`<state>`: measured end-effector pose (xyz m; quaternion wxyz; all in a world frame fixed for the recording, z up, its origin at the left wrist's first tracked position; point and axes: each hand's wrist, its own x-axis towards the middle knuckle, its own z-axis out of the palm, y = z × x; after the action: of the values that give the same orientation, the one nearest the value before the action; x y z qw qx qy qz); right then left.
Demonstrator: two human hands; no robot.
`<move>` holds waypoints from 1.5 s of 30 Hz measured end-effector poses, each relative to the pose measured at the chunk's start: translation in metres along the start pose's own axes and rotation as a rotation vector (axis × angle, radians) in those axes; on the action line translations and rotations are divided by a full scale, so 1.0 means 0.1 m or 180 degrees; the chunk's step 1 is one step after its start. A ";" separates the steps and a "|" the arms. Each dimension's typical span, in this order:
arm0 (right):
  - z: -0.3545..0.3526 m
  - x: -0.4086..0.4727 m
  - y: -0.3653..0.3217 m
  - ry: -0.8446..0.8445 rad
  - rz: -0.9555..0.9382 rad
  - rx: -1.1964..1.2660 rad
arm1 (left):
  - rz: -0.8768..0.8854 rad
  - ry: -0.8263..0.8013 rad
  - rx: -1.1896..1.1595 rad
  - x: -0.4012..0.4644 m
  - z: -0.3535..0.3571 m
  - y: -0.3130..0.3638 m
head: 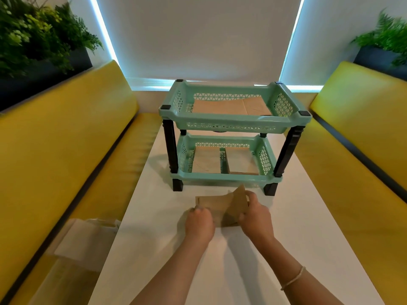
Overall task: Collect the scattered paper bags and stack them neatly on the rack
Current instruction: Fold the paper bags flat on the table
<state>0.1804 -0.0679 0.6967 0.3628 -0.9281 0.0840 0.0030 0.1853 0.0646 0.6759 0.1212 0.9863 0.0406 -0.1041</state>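
Note:
A mint-green two-tier rack (233, 126) with black legs stands on the white table (308, 227). Flat brown paper bags lie on its top tier (229, 106); the bottom tier holds two piles of bags (241, 160). In front of the rack, one brown paper bag (211, 202) lies flat on the table, and my left hand (199, 223) pinches its near left edge. My right hand (256, 216) grips a second brown bag (236, 204), lifted and tilted over the flat one.
Yellow padded benches (66, 150) line both sides of the table. A translucent plastic bag (86, 236) lies on the left bench seat. Planters with green foliage (39, 40) sit behind both bench backs. A window with a drawn blind is behind the rack.

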 end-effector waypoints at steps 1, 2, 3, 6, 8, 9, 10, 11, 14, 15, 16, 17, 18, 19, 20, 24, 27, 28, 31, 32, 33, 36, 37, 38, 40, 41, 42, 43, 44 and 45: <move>0.00 0.01 -0.01 -0.0027 0.0077 0.0243 | -0.0001 0.0014 -0.0012 0.00 0.00 0.00; -0.01 0.03 -0.01 -0.0044 0.0200 0.0432 | 0.0002 0.0027 -0.0023 0.00 0.01 -0.01; -0.02 0.05 -0.01 -0.0044 0.0360 0.0579 | 0.0004 0.0034 -0.0044 0.01 0.02 -0.01; -0.05 0.11 0.02 -0.0103 0.0850 0.0822 | -0.0024 0.0035 -0.0192 0.02 0.04 -0.02; -0.08 0.15 0.03 -0.0370 0.0931 0.0840 | -0.0127 0.0049 -0.0374 0.03 0.04 -0.02; -0.10 0.16 0.03 -0.0567 0.0967 0.0859 | -0.0232 0.0075 -0.0536 0.03 0.02 -0.03; -0.12 0.17 0.03 -0.0747 0.1003 0.0894 | -0.0368 0.0090 -0.0783 0.05 0.02 -0.04; -0.15 0.19 0.05 -0.0849 0.1020 0.0948 | -0.0511 0.0088 -0.1134 0.05 0.01 -0.07; -0.25 0.19 0.15 -0.0796 0.0955 0.1207 | -0.0632 0.0102 -0.2498 0.07 0.01 -0.17; -0.29 0.17 0.19 -0.0797 0.0885 0.1312 | -0.0564 0.0107 -0.2917 0.06 0.01 -0.21; -0.31 0.13 0.23 -0.0820 0.0807 0.1397 | -0.0474 0.0095 -0.3294 0.03 0.03 -0.26; -0.32 0.09 0.27 -0.0831 0.0733 0.1472 | -0.0360 0.0074 -0.3608 0.00 0.04 -0.29; -0.31 0.03 0.32 -0.0807 0.0691 0.1523 | -0.0258 0.0039 -0.3825 -0.04 0.07 -0.31; -0.29 -0.02 0.36 -0.0733 0.0678 0.1574 | -0.0161 0.0028 -0.3948 -0.09 0.10 -0.32; -0.25 -0.07 0.40 -0.0622 0.0678 0.1605 | -0.0107 0.0045 -0.3988 -0.13 0.16 -0.31; -0.07 -0.27 0.45 -0.0305 0.0692 0.1952 | 0.0007 0.0258 -0.3860 -0.31 0.30 -0.18; -0.09 -0.31 0.41 -0.0125 0.0599 0.2172 | 0.0119 0.0458 -0.3873 -0.40 0.24 -0.12; -0.12 -0.32 0.39 -0.0109 0.0547 0.2275 | 0.0169 0.0502 -0.3872 -0.42 0.20 -0.13; -0.18 -0.35 0.37 -0.0142 0.0432 0.2358 | 0.0181 0.0533 -0.3871 -0.45 0.17 -0.17; -0.18 -0.36 0.37 -0.0175 0.0417 0.2277 | 0.0121 0.0488 -0.3859 -0.46 0.19 -0.19; -0.18 -0.38 0.38 -0.0202 0.0396 0.2142 | 0.0037 0.0414 -0.3823 -0.47 0.22 -0.21; -0.18 -0.40 0.43 -0.0172 0.0286 0.1443 | -0.0169 0.0218 -0.3453 -0.46 0.31 -0.24; -0.20 -0.39 0.44 -0.0172 0.0236 0.1176 | -0.0185 0.0210 -0.3326 -0.46 0.32 -0.25; -0.22 -0.37 0.45 -0.0196 0.0211 0.0974 | -0.0175 0.0215 -0.3261 -0.44 0.31 -0.26; -0.28 -0.33 0.46 -0.0279 0.0234 0.0777 | -0.0062 0.0228 -0.3279 -0.42 0.21 -0.28; -0.32 -0.31 0.46 -0.0312 0.0235 0.0726 | 0.0024 0.0210 -0.3366 -0.42 0.12 -0.27; -0.36 -0.29 0.47 -0.0351 0.0213 0.0689 | 0.0125 0.0177 -0.3525 -0.43 0.00 -0.25; -0.40 -0.29 0.47 -0.0406 0.0170 0.0671 | 0.0230 0.0139 -0.3759 -0.44 -0.13 -0.21; -0.42 -0.29 0.47 -0.0459 0.0129 0.0675 | 0.0355 0.0112 -0.4027 -0.46 -0.25 -0.16; -0.41 -0.29 0.47 -0.0499 0.0104 0.0707 | 0.0481 0.0098 -0.4266 -0.48 -0.35 -0.10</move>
<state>0.1417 -0.1252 0.6977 0.4687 -0.8776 0.0703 0.0721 0.1441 0.0799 0.7168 0.7133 0.6995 0.0291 -0.0336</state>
